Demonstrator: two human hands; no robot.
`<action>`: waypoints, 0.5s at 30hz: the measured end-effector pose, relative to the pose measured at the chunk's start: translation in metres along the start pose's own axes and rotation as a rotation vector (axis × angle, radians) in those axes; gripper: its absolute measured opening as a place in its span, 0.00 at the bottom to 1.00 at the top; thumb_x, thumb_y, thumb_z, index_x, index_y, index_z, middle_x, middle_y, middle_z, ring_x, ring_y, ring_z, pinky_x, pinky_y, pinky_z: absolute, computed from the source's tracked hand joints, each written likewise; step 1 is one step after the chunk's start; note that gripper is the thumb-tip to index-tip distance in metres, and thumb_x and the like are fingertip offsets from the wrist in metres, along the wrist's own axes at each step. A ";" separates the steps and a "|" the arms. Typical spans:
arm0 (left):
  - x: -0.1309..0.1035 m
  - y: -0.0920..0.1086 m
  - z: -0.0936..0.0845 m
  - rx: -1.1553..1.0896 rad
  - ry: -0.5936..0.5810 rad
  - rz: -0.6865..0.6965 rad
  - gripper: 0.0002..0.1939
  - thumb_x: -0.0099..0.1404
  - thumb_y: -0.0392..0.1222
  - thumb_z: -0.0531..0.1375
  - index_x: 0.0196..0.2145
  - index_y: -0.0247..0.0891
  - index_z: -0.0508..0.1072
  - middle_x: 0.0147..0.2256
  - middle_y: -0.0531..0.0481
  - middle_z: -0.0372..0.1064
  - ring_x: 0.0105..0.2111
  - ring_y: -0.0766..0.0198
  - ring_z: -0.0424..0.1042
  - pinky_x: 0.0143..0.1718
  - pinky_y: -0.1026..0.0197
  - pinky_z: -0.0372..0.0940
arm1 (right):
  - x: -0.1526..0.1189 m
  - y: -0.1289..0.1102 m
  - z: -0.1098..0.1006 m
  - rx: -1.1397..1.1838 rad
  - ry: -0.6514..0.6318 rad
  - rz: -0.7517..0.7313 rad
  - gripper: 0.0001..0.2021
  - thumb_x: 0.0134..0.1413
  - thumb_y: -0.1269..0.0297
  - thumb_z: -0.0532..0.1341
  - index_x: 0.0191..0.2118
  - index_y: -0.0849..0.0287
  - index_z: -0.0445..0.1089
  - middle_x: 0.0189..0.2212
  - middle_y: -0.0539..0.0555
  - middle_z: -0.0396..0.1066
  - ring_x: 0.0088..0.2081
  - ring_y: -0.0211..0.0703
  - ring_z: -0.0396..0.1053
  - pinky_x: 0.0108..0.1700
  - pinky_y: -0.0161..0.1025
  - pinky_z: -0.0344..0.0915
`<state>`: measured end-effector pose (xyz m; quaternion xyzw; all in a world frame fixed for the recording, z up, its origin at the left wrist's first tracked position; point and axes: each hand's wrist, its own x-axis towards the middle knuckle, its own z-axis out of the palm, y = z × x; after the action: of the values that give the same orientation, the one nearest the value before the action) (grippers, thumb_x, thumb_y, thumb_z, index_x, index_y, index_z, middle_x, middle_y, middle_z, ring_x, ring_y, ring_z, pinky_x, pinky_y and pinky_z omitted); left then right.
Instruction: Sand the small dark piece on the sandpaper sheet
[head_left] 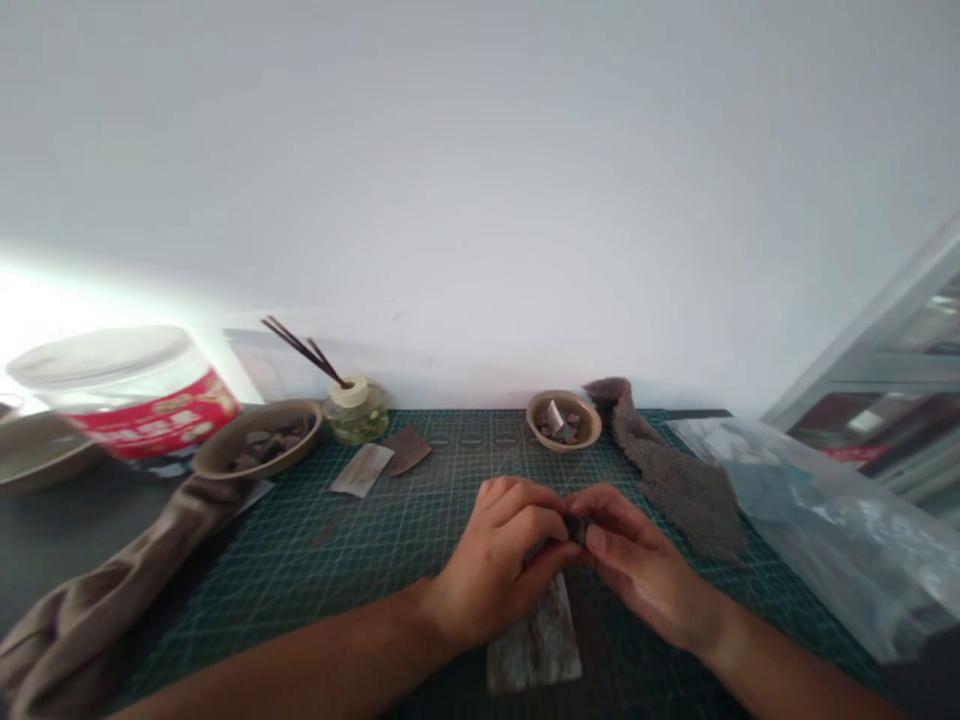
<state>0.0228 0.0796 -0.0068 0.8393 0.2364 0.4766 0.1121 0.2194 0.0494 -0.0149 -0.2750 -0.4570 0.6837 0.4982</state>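
My left hand [499,555] and my right hand [645,565] meet above the middle of the green cutting mat [315,570]. Between their fingertips is a small dark brown piece [577,528], perhaps a stone, gripped from both sides. Fingers cover most of it, so its shape cannot be made out. Below the hands lies a worn sheet with pale, dusty streaks [534,650], which looks like used sandpaper; my left hand hides its upper part.
At the back stands a small bowl of stone-like pieces [534,432], beside a grey cloth [694,500]. Clear plastic [847,530] lies right. Leftward are two small sheets [363,470], a reed diffuser [358,415], a larger bowl [214,467], a red-labelled jar [169,420] and brown fabric [112,600].
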 end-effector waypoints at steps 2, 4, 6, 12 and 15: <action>0.000 0.000 0.000 0.010 0.005 -0.020 0.05 0.68 0.38 0.63 0.37 0.41 0.68 0.40 0.51 0.74 0.41 0.63 0.72 0.45 0.57 0.61 | -0.001 0.002 -0.001 -0.049 -0.004 0.014 0.10 0.61 0.62 0.67 0.48 0.50 0.75 0.41 0.50 0.70 0.44 0.39 0.68 0.48 0.37 0.66; 0.000 -0.001 0.000 0.009 0.014 -0.030 0.05 0.68 0.38 0.63 0.37 0.41 0.68 0.40 0.51 0.74 0.41 0.63 0.72 0.45 0.57 0.61 | -0.002 0.003 -0.003 -0.096 -0.005 0.012 0.12 0.62 0.62 0.66 0.50 0.48 0.74 0.43 0.50 0.71 0.44 0.40 0.68 0.49 0.38 0.66; 0.000 -0.002 0.000 0.003 0.019 -0.035 0.05 0.68 0.38 0.63 0.39 0.41 0.68 0.41 0.51 0.74 0.42 0.63 0.73 0.46 0.57 0.61 | -0.003 0.003 -0.004 -0.123 0.004 0.005 0.13 0.62 0.62 0.66 0.52 0.47 0.74 0.45 0.51 0.71 0.44 0.41 0.69 0.49 0.40 0.67; -0.001 -0.004 0.000 0.012 0.011 -0.058 0.08 0.68 0.42 0.63 0.43 0.42 0.68 0.40 0.50 0.74 0.42 0.62 0.73 0.46 0.57 0.62 | -0.002 0.001 -0.001 -0.133 0.021 -0.006 0.13 0.61 0.61 0.67 0.51 0.48 0.74 0.44 0.53 0.73 0.44 0.44 0.69 0.47 0.42 0.67; 0.000 -0.004 0.000 0.014 0.012 -0.048 0.08 0.68 0.42 0.63 0.43 0.41 0.68 0.40 0.50 0.74 0.42 0.62 0.73 0.45 0.57 0.62 | -0.002 0.000 0.000 -0.142 0.044 -0.013 0.13 0.59 0.61 0.68 0.50 0.48 0.75 0.43 0.53 0.73 0.45 0.44 0.69 0.48 0.42 0.66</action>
<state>0.0213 0.0832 -0.0088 0.8313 0.2605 0.4770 0.1162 0.2202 0.0472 -0.0149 -0.3218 -0.4948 0.6402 0.4918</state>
